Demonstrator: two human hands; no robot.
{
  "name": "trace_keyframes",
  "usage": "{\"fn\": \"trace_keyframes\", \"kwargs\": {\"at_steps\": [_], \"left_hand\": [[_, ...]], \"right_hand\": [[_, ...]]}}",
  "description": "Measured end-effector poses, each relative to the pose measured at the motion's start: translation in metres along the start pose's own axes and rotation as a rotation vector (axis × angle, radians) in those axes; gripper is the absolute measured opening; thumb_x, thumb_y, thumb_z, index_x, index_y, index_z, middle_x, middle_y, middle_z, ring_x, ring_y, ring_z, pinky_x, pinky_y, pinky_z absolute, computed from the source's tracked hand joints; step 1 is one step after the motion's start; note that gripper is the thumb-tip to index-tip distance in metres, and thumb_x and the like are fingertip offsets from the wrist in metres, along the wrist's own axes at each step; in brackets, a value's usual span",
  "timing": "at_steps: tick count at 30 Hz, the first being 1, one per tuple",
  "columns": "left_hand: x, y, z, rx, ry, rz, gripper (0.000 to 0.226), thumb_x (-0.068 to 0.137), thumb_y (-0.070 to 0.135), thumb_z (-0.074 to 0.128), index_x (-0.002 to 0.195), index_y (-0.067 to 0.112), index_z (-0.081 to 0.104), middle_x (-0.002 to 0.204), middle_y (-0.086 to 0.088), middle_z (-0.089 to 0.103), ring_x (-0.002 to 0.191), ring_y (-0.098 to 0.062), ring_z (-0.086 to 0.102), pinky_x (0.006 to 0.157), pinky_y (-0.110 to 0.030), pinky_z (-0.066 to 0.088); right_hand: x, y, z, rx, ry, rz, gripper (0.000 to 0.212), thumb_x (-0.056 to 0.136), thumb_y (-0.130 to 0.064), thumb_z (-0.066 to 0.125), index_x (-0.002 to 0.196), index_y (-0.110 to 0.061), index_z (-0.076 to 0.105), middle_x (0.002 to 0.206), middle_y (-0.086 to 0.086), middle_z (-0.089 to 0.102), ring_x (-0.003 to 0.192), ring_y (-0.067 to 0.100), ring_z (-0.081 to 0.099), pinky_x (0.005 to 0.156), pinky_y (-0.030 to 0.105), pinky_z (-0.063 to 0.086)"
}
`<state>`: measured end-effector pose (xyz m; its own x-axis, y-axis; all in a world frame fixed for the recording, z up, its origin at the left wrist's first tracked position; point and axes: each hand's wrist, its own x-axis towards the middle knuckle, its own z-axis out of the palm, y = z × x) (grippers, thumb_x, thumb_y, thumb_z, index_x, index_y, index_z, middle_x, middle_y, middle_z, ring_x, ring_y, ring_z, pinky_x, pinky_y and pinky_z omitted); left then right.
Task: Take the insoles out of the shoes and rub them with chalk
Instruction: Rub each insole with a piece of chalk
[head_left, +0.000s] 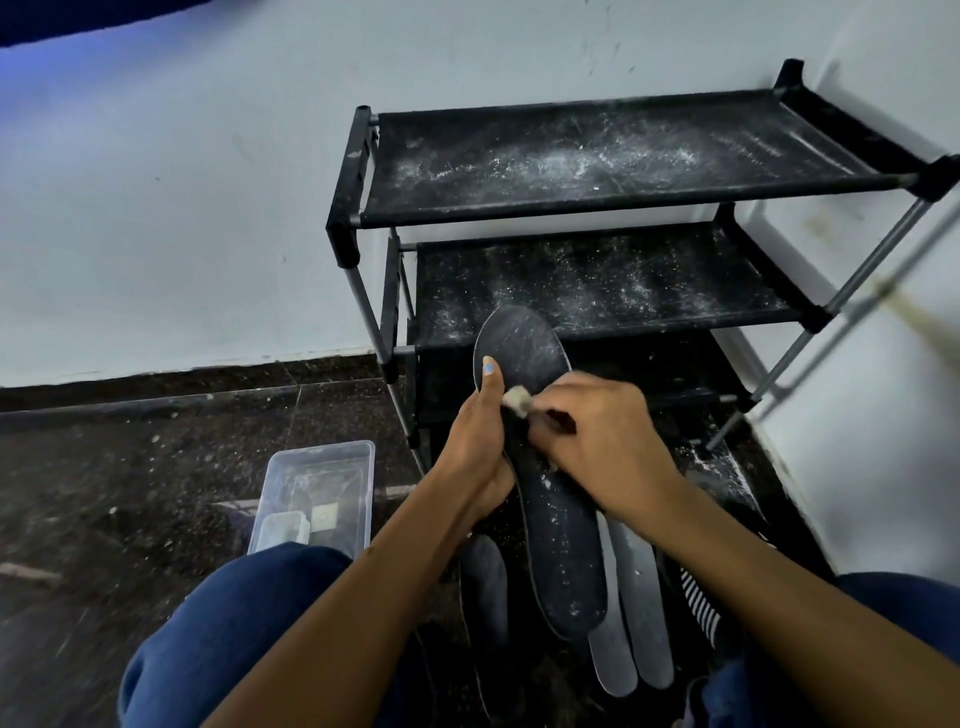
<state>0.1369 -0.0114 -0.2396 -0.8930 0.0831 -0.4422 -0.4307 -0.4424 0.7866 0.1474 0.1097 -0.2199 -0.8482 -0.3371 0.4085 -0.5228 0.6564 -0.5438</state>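
Observation:
A long black insole speckled with white dust is held up in front of me, toe end pointing away. My left hand grips its left edge, thumb lying along the top face. My right hand pinches a small white piece of chalk and presses it on the insole's middle. Two grey insoles lie on the floor under it. A dark insole lies to their left. A black shoe with white stripes shows at the right, partly hidden by my right arm.
A black three-tier shoe rack, dusted white, stands against the wall ahead. A clear plastic box with small items sits on the dark tiled floor to the left. My knees in blue trousers frame the bottom of the view.

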Motion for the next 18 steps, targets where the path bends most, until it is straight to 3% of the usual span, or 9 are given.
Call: {"fn": "trace_keyframes", "kwargs": {"at_steps": [2,4,6,8,13,18], "left_hand": [[-0.002,0.002,0.000,-0.040,-0.026,-0.017,0.060,0.099,0.049,0.029,0.117,0.000,0.060,0.111,-0.019,0.067,0.092,-0.023,0.068,0.071,-0.031,0.058],[-0.004,0.004,0.002,-0.031,-0.014,-0.006,0.062,0.099,0.048,0.029,0.123,-0.001,0.056,0.118,-0.021,0.064,0.099,-0.024,0.066,0.078,-0.031,0.058],[-0.003,0.003,0.002,0.011,0.031,0.014,0.064,0.098,0.049,0.031,0.121,-0.005,0.055,0.111,-0.020,0.064,0.101,-0.025,0.062,0.086,-0.032,0.053],[-0.003,0.003,0.000,0.028,0.060,0.024,0.060,0.097,0.049,0.033,0.114,-0.004,0.055,0.100,-0.018,0.062,0.095,-0.023,0.061,0.086,-0.031,0.051],[-0.005,0.004,-0.003,-0.002,-0.010,0.006,0.061,0.097,0.049,0.031,0.125,0.001,0.056,0.120,-0.021,0.063,0.103,-0.026,0.063,0.086,-0.035,0.055],[-0.002,0.001,-0.004,0.060,0.009,0.030,0.057,0.096,0.051,0.033,0.104,0.002,0.062,0.100,-0.015,0.068,0.093,-0.021,0.066,0.085,-0.031,0.055]], "right_hand": [[0.005,0.008,-0.006,-0.018,0.149,0.057,0.010,0.074,-0.003,0.071,0.084,-0.005,0.072,0.079,0.009,0.067,0.063,0.021,0.063,0.062,0.037,0.055],[0.005,0.006,-0.006,-0.033,0.151,0.043,0.010,0.075,-0.003,0.071,0.085,-0.004,0.072,0.080,0.010,0.066,0.064,0.023,0.063,0.062,0.037,0.055],[-0.001,-0.004,0.002,-0.020,0.020,-0.043,0.010,0.075,-0.004,0.069,0.085,-0.005,0.071,0.078,0.009,0.065,0.064,0.024,0.062,0.062,0.034,0.053],[-0.003,-0.009,0.004,-0.022,-0.050,-0.074,0.007,0.077,-0.008,0.068,0.083,-0.005,0.071,0.077,0.008,0.064,0.064,0.025,0.062,0.060,0.034,0.052],[0.008,0.010,-0.008,-0.088,0.183,0.080,0.009,0.077,-0.008,0.070,0.086,-0.007,0.072,0.081,0.010,0.066,0.066,0.026,0.063,0.064,0.039,0.053],[-0.003,-0.010,0.007,-0.047,-0.006,-0.055,0.013,0.077,-0.009,0.069,0.089,-0.009,0.073,0.077,0.007,0.065,0.063,0.023,0.061,0.058,0.038,0.053]]}}
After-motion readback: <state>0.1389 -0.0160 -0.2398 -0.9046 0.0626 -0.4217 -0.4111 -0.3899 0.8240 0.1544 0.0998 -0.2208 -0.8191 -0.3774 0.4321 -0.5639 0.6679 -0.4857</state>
